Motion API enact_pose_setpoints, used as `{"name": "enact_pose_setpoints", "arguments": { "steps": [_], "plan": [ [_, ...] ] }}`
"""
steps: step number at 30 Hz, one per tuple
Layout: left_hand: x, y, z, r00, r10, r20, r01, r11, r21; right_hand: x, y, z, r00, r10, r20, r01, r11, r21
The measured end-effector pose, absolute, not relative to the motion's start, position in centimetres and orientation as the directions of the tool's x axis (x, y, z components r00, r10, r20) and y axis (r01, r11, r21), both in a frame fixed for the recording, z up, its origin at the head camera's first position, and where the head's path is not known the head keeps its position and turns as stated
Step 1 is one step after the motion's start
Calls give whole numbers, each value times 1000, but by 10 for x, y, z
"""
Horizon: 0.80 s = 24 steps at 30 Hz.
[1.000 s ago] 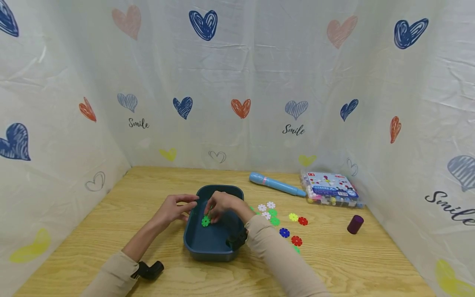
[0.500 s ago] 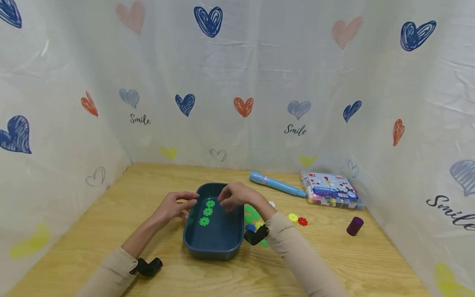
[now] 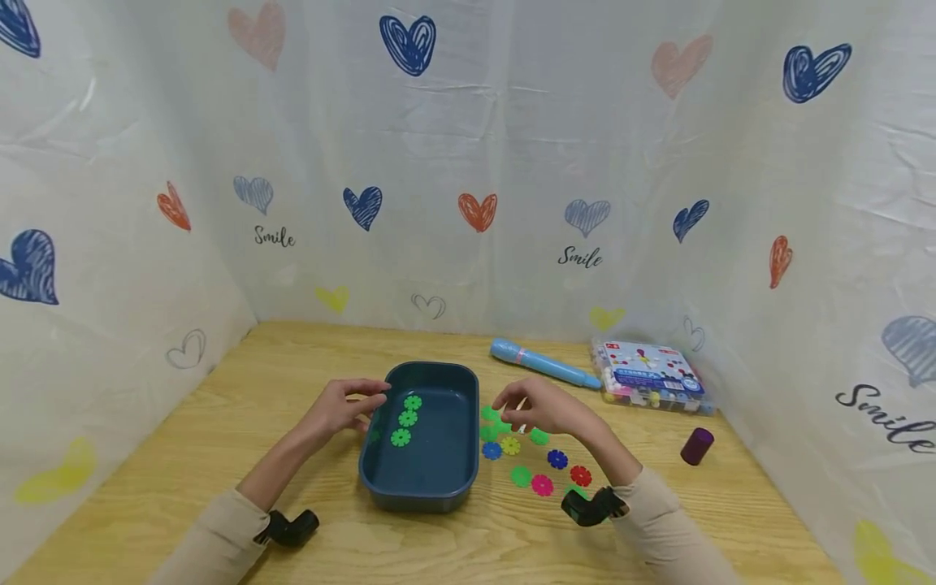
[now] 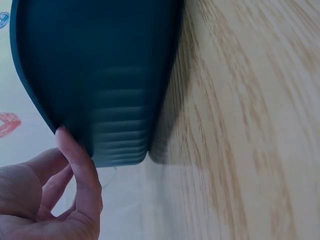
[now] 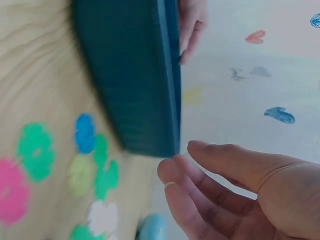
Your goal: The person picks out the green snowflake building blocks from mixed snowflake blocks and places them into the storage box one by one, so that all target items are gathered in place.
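Observation:
A dark blue-green plastic bin point(image 3: 419, 492) stands on the table, with 3 green snowflake discs point(image 3: 408, 418) lined up along its left side inside. My left hand point(image 3: 340, 410) holds the bin's left rim with curved fingers; in the left wrist view a fingertip point(image 4: 62, 136) lies right at the edge. To the right of the bin, my right hand point(image 3: 544, 405) hovers over loose flower-shaped discs, its fingers slightly bent and nothing between them in the right wrist view. Beneath and in front of it lie a yellow disc point(image 3: 510, 445), a pink disc point(image 3: 542, 485) and several green ones, some partly covered.
Behind the discs lies a light blue pen-shaped thing point(image 3: 544, 363). A clear box point(image 3: 651, 375) of small coloured parts stands at the back right, with a purple cylinder point(image 3: 697, 446) in front of it. Heart-patterned curtains point(image 3: 468, 162) enclose the table.
My right hand has come out of the bin and moved right over the loose discs, leaving the green discs in a row. My left hand stays at the rim.

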<state>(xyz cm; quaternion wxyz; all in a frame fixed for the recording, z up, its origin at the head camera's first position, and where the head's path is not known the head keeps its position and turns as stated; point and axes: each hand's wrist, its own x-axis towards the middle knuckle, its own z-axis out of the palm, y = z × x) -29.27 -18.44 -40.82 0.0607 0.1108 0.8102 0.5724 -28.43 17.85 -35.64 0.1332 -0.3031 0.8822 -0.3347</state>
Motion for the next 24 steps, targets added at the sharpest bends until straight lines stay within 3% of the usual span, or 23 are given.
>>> {"name": "enact_pose_setpoints", "arguments": {
  "steps": [14, 24],
  "plan": [
    [-292, -185, -408, -966, 258, 33, 112, 296, 949, -251, 227, -381, -785, -619, -27, -496, 655, -570],
    [-293, -186, -411, -966, 253, 44, 123, 305, 944, -229, 260, -396, -813, -580, -58, -461, 701, -544]
  ]
}}
